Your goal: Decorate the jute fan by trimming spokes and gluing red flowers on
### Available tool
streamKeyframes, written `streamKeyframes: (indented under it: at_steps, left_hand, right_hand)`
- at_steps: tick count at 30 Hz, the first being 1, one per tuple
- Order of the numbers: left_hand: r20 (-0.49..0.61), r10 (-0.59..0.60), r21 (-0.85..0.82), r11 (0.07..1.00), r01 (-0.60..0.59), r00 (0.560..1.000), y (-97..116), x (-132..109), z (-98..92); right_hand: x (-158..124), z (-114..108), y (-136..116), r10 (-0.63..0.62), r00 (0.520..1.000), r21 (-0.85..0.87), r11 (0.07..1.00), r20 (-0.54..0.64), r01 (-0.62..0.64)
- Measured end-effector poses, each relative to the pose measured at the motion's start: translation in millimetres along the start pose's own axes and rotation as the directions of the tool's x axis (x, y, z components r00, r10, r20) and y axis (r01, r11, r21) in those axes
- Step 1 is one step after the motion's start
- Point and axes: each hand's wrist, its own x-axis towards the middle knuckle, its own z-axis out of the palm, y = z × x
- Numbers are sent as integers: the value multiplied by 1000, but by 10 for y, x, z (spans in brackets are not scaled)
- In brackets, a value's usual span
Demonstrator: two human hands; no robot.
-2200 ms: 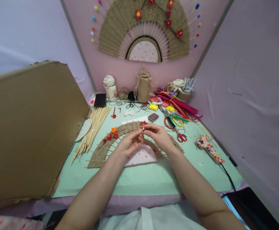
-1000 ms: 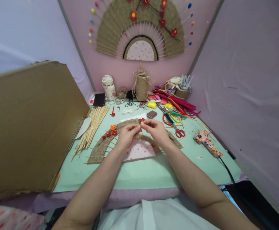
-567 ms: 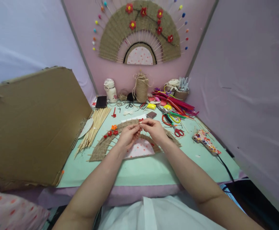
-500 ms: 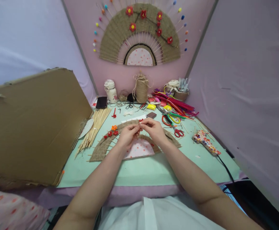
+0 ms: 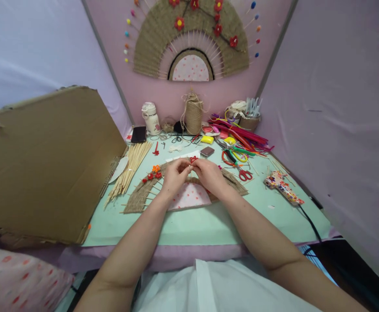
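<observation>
My left hand (image 5: 175, 175) and my right hand (image 5: 210, 175) meet above the twine-covered fan (image 5: 138, 200) lying on the table. Fingertips of both are pinched together around something too small to make out. Just beyond them a red flower (image 5: 194, 159) shows at the fan's upper edge. Orange and red flowers (image 5: 156, 169) sit on the fan's left part. The dotted half-round centre (image 5: 190, 196) lies under my wrists, partly covered by my hands.
A cardboard sheet (image 5: 53, 164) stands at the left beside wooden sticks (image 5: 134, 164). Red-handled scissors (image 5: 244, 174) and a patterned glue gun (image 5: 283, 188) lie right. Behind are a twine spool (image 5: 194, 115), a bottle (image 5: 151, 119) and pipe cleaners (image 5: 241, 138). A finished fan (image 5: 150, 47) hangs on the wall.
The view has tilted slightly downward. My hands remain together over the fan, and my right hand has turned a little, its back now more toward the camera.
</observation>
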Motion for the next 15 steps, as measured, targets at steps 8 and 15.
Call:
streamKeyframes:
  at_steps: [8,15]
  left_hand:
    - [-49,39,57,998,-36,998,12,11,-30]
    - [-73,-81,-160,985,69,994,80,3,19]
  right_hand:
    - [3,-37,-18,50,999,177,983,1,-49]
    - [12,-31,-27,135,990,329,937,-43,-114]
